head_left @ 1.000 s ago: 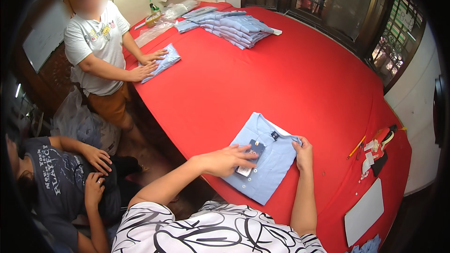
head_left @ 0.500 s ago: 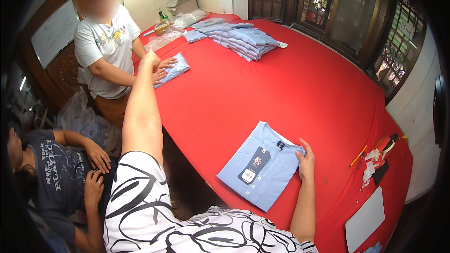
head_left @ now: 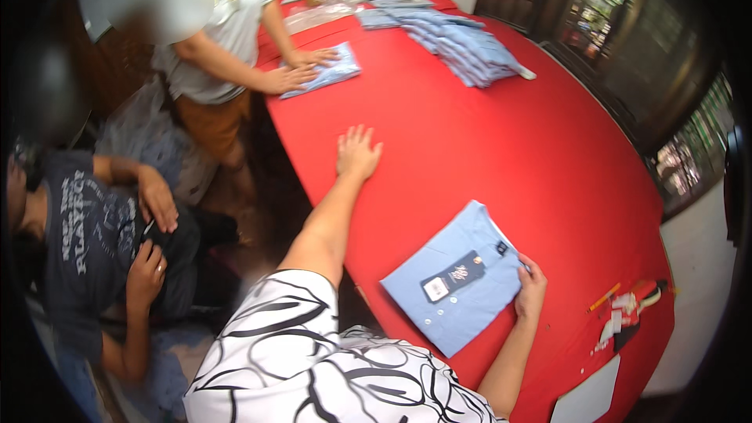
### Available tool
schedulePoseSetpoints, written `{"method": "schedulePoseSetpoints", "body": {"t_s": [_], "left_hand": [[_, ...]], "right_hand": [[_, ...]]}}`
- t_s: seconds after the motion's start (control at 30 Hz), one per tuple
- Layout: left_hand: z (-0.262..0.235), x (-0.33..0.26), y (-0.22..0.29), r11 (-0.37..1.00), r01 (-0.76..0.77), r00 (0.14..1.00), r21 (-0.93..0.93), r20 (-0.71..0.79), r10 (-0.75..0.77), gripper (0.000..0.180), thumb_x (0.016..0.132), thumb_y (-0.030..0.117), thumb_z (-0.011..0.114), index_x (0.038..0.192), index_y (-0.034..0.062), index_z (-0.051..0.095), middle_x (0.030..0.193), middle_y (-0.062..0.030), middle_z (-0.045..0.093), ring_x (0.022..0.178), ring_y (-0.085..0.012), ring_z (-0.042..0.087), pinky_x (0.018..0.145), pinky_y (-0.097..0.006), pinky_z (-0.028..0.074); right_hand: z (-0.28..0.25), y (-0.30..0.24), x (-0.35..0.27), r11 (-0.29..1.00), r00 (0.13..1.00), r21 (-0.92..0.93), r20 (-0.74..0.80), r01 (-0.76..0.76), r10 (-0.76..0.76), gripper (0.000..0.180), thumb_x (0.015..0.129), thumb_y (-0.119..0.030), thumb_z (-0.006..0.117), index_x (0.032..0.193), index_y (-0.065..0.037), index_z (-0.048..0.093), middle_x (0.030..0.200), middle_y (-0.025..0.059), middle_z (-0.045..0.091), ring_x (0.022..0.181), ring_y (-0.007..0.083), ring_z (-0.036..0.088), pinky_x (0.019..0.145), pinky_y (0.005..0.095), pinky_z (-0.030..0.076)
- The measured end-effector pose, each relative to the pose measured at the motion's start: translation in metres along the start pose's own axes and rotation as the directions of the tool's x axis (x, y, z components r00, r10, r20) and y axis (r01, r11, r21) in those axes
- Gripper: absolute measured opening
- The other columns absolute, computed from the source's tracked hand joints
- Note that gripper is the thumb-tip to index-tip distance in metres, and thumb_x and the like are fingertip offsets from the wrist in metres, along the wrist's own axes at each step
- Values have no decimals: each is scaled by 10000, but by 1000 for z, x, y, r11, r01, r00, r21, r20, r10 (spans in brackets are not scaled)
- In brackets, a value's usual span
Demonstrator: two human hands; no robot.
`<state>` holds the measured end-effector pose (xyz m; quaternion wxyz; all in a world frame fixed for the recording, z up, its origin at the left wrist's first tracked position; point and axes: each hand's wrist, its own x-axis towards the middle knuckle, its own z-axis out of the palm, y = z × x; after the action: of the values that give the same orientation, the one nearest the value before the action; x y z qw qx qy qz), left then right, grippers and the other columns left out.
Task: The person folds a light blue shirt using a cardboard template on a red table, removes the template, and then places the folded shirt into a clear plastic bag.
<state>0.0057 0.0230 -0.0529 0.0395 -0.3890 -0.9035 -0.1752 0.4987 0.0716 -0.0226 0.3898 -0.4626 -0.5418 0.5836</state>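
A folded light blue shirt (head_left: 423, 327) lies on the red-covered table in front of me. It has a button placket, and a dark hang tag (head_left: 453, 276) with a white label rests on top. My right hand (head_left: 533, 288) is at the shirt's right edge by the collar, thumb and fingers closed on it. Farther left, my left hand (head_left: 359, 153) reaches out over the red cloth with its fingers spread and nothing in it. Whether that palm touches the cloth I cannot tell.
Across the table, a person presses both hands on a bagged blue shirt (head_left: 341, 69). A stack of folded blue shirts (head_left: 462, 45) sits at the back. Small tools and scraps (head_left: 630, 309) and a white board (head_left: 587, 393) lie at right. Another person (head_left: 86, 219) sits at left.
My left hand has drawn back from beside the standing person's hands to the nearer table, and its fingers have spread. My right hand stays at the shirt's edge. The view has shifted.
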Motion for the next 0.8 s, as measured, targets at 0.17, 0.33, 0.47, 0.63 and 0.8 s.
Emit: {"method": "schedulePoseSetpoints", "body": {"t_s": [0.17, 0.33, 0.47, 0.63, 0.8], "left_hand": [[4, -6, 8, 999, 24, 999, -43, -40, -26, 585, 970, 446, 422, 1466, 137, 418, 1568, -90, 318, 1473, -266, 215, 1207, -470, 122], [1, -9, 12, 994, 8, 992, -106, -125, -21, 546, 966, 400, 455, 1431, 114, 461, 1528, -105, 379, 1448, -273, 269, 1197, -472, 162], [-1, -13, 14, 993, -20, 986, -119, -167, 0, 537, 964, 389, 466, 1410, 91, 482, 1508, -121, 402, 1429, -281, 301, 1186, -477, 192], [0, -12, 10, 993, 1, 983, -118, -180, -22, 530, 961, 380, 480, 1401, 84, 491, 1494, -123, 418, 1420, -285, 313, 1183, -476, 200], [-2, -10, 12, 992, -5, 986, -123, -169, -16, 533, 962, 382, 479, 1404, 84, 487, 1494, -120, 417, 1421, -282, 309, 1184, -475, 198]], "right_hand": [[-8, 11, 1, 997, 998, 44, 8, 64, -64, 364, 893, 74, 515, 1249, 57, 589, 1207, 137, 615, 1080, 176, 584, 978, 297, 436], [-5, 1, -3, 996, 998, 85, 56, 12, -16, 370, 915, 71, 494, 1281, 60, 550, 1209, 162, 606, 1085, 209, 589, 1009, 328, 433], [-8, 6, 1, 999, 999, 41, 29, 28, -29, 362, 924, 63, 487, 1280, 56, 552, 1206, 156, 601, 1071, 197, 587, 994, 320, 440], [-2, 0, 0, 999, 999, 35, 35, 5, -6, 360, 929, 58, 483, 1283, 57, 553, 1215, 149, 597, 1082, 192, 577, 997, 313, 432], [-3, 2, 0, 999, 999, 40, 29, 23, -24, 357, 931, 66, 471, 1276, 54, 562, 1227, 147, 595, 1102, 192, 569, 1020, 315, 411]]}}
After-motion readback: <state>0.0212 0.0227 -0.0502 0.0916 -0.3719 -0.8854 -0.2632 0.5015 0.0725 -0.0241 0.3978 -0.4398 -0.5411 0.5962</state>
